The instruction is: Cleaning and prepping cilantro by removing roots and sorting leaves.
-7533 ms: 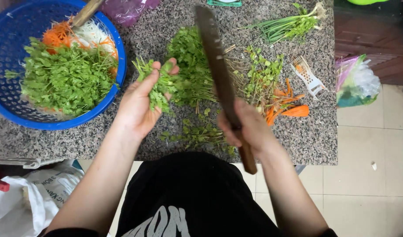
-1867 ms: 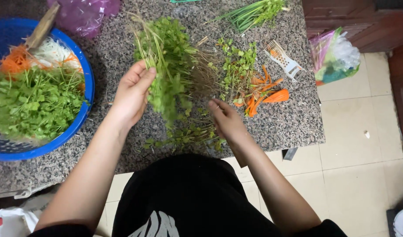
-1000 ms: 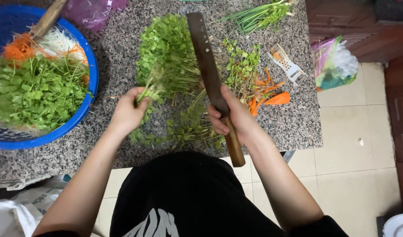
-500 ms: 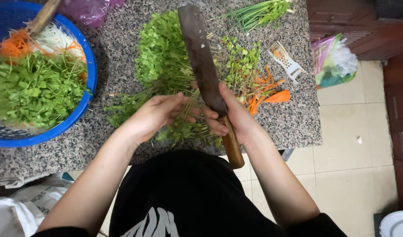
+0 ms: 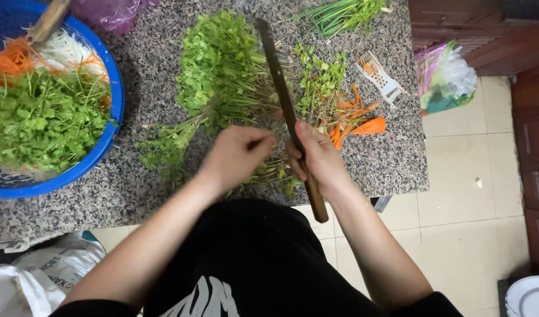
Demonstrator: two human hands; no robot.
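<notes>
My right hand [image 5: 316, 155] grips the wooden handle of a long dark knife [image 5: 277, 76], whose blade points away over the granite counter [image 5: 164, 199]. My left hand [image 5: 237, 155] is curled around thin stems at the near end of a bunch of leafy green herbs [image 5: 219, 64] lying on the counter. The two hands are close together, nearly touching. A smaller clump of herb sprigs [image 5: 164, 147] lies to the left of my left hand.
A blue basket [image 5: 114, 117] at the left holds cut herbs and shredded carrot. Carrot pieces [image 5: 363, 123], a peeler [image 5: 381, 76], green onions [image 5: 340, 12], plastic bags [image 5: 445, 76] and a tiled floor [image 5: 475, 223] lie right.
My left hand has closed on the herb stems and drawn nearer to my right hand. The knife stays raised, tilted slightly more to the left.
</notes>
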